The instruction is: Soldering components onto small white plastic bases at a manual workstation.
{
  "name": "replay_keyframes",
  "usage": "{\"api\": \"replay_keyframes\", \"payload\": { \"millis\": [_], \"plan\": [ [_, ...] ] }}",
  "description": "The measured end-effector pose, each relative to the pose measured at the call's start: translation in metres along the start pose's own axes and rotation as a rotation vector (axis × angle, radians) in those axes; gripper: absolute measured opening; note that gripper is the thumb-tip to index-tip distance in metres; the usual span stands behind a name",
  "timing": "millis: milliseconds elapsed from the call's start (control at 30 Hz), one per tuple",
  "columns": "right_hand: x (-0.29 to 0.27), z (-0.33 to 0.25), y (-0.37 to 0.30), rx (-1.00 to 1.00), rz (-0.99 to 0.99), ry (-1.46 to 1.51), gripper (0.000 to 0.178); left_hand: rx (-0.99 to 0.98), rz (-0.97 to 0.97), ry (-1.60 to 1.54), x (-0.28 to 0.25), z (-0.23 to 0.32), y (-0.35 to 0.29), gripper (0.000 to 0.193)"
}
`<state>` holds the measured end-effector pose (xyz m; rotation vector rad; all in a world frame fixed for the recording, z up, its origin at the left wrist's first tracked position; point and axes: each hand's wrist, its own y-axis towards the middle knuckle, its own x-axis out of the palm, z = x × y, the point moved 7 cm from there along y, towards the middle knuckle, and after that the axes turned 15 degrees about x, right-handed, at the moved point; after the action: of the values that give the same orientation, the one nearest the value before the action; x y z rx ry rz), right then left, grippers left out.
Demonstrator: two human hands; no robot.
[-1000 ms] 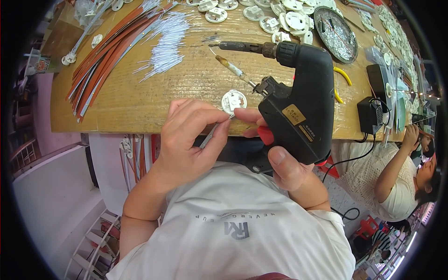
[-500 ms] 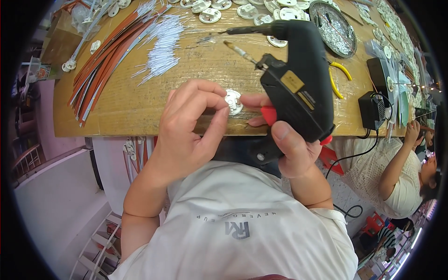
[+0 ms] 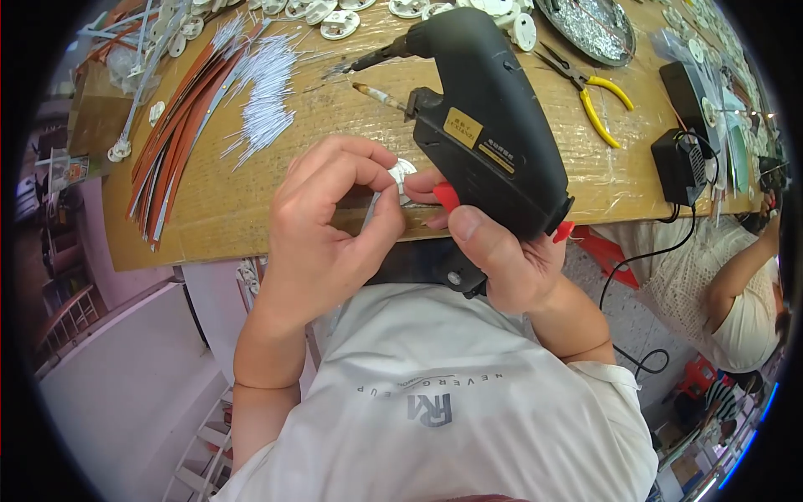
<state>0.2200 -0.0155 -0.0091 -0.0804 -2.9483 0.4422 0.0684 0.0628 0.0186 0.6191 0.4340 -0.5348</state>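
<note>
My left hand (image 3: pixel 322 222) is closed in a pinch at the left edge of a small round white disc (image 3: pixel 404 177) near the table's front edge. A thin pale strip (image 3: pixel 369 211) shows through the loop of its thumb and forefinger; where they pinch it is partly hidden. My right hand (image 3: pixel 510 263) grips a black soldering gun (image 3: pixel 489 125) with a red trigger. Its thumb presses the gun's side, and fingertips reach past the trigger to the disc's right edge. The gun's dark tip (image 3: pixel 368 60) and a brownish nozzle point left, above and clear of the disc.
White wires (image 3: pixel 268 109) and orange-brown strips (image 3: pixel 188 138) lie at left. White discs (image 3: pixel 340 25) line the back beside a dark tray (image 3: pixel 590 29) of shiny bits. Yellow-handled pliers (image 3: pixel 598 96) and a black power box (image 3: pixel 678 167) with cable sit right. Another person (image 3: pixel 711 284) is at right.
The soldering gun and my right hand have shifted left and slightly up in view. A pale strip now shows inside my left finger loop. The pliers are more fully visible.
</note>
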Motion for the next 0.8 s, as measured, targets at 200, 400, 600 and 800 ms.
{"api": "replay_keyframes", "payload": {
  "millis": [200,400,600,800],
  "plan": [
    [-0.019,-0.008,-0.007,-0.014,0.140,0.085,0.048,-0.064,-0.125,-0.012,0.004,0.000,0.006,0.005],
    [-0.038,-0.008,-0.017,0.010,0.233,0.028,0.057,-0.055,-0.178,0.018,0.005,0.002,0.012,0.006],
    [-0.039,-0.003,-0.020,0.041,0.216,0.046,0.056,-0.057,-0.157,-0.002,0.006,0.004,0.014,0.006],
    [-0.038,-0.001,-0.021,0.037,0.202,0.047,0.056,-0.035,-0.168,0.021,0.006,0.005,0.014,0.006]
  ]
}}
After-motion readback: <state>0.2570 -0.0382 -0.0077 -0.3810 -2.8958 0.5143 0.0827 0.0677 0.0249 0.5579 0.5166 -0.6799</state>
